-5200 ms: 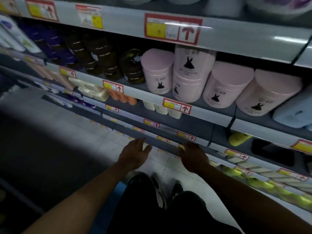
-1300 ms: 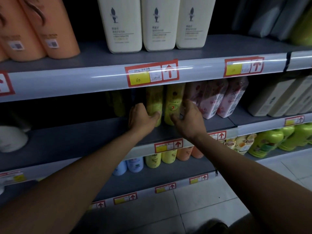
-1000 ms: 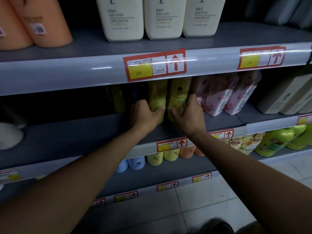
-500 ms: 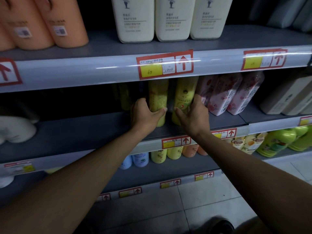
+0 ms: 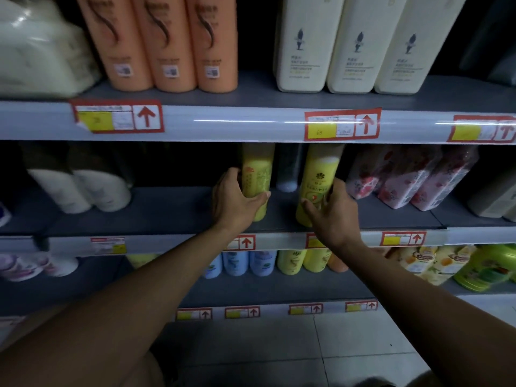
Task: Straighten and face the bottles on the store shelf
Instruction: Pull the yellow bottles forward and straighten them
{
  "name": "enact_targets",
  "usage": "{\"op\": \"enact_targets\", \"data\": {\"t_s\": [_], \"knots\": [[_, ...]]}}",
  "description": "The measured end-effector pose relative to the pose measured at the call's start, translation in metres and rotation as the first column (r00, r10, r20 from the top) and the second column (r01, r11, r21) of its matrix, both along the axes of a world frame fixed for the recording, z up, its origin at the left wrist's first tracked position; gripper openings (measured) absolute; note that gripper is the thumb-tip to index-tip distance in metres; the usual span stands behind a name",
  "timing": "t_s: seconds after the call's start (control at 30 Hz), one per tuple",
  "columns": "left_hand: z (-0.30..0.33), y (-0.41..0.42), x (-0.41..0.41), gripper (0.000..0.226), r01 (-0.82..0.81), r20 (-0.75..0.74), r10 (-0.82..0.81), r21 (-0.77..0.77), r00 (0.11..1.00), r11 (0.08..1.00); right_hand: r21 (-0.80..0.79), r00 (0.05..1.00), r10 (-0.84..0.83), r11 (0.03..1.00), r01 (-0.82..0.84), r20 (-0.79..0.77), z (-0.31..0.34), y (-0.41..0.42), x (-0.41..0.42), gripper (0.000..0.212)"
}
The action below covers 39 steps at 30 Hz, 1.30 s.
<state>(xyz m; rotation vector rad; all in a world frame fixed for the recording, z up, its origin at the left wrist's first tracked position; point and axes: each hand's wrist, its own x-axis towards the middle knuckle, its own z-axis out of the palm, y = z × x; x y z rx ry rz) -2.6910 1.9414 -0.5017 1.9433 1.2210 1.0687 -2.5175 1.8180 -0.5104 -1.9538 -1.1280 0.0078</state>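
Note:
Two yellow bottles stand on the grey middle shelf (image 5: 167, 213). My left hand (image 5: 234, 202) is wrapped around the left yellow bottle (image 5: 257, 174), whose printed side faces me. My right hand (image 5: 332, 213) grips the right yellow bottle (image 5: 319, 177), label to the front. A gap lies between the two bottles, with a pale bottle (image 5: 287, 174) standing further back in it. The tops of both yellow bottles are hidden behind the shelf rail above.
Pink floral bottles (image 5: 405, 180) stand right of my right hand, white bottles (image 5: 81, 188) far left. Orange bottles (image 5: 167, 43) and cream bottles (image 5: 349, 43) fill the upper shelf. Small blue and yellow bottles (image 5: 262, 263) line the lower shelf, above a tiled floor (image 5: 279, 353).
The two yellow bottles stood close together and are now apart: my hands have drawn them sideways and toward the shelf's front. The view has shifted left.

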Motion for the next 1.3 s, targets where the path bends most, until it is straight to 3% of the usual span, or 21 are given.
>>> {"op": "enact_targets", "data": {"t_s": [0.53, 1.1, 1.3], "knots": [[0.011, 0.041, -0.109, 0.064, -0.198, -0.048, 0.199, 0.018, 0.979, 0.98, 0.003, 0.987, 0.162, 0.987, -0.162, 0.001, 0.001, 0.059, -0.096, 0.048], [0.016, 0.088, -0.114, 0.065, -0.35, -0.23, 0.329, -0.056, 0.916, 0.935, -0.052, 0.988, 0.148, 0.987, -0.149, -0.038, -0.005, 0.13, -0.133, 0.043], [0.001, 0.111, -0.107, 0.051, -0.305, -0.125, 0.29, -0.123, 0.949, 0.944, -0.109, 0.99, 0.142, 0.984, -0.141, 0.0, -0.009, 0.16, -0.128, 0.045]]}}
